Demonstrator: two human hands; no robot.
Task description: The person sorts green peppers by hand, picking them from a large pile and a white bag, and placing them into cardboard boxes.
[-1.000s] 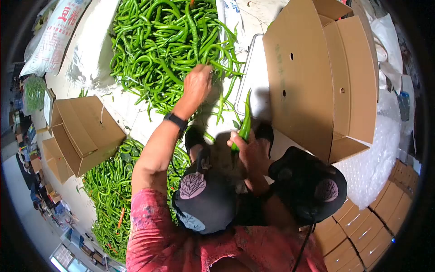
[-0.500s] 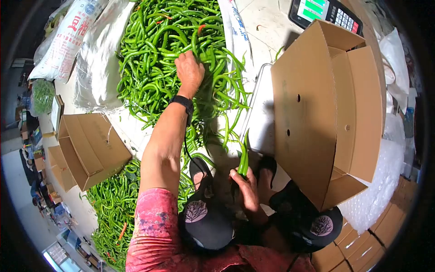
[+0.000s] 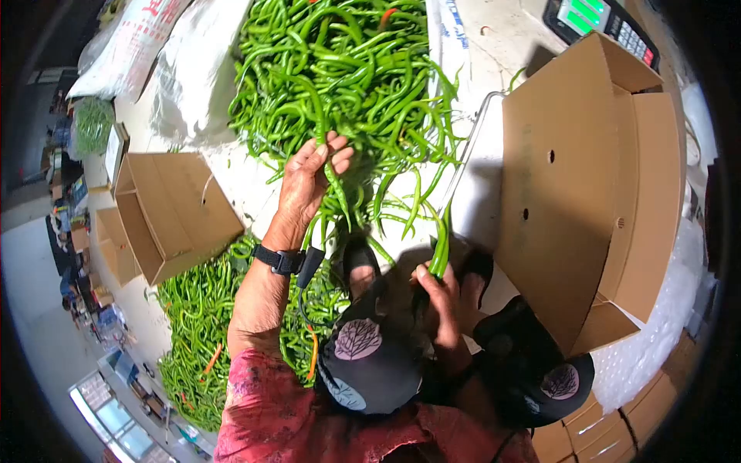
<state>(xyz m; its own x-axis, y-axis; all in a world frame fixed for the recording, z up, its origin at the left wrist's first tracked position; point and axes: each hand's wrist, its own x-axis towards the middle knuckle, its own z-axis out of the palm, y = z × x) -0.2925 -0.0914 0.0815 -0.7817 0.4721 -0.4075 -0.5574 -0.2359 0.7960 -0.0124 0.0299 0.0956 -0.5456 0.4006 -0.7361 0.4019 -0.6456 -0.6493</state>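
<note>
Green pepper in left hand, thumb and fingers pinching it, over pile's near edge; right hand grips more peppers. Light pinch best, mid-length, to avoid bruising or snapping.

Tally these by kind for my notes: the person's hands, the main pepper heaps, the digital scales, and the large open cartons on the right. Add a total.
Hands: 2 (left hand, right hand)
Main pepper heaps: 2 (far heap, near heap)
Digital scale: 1
Large open carton: 1
Total: 6
</note>
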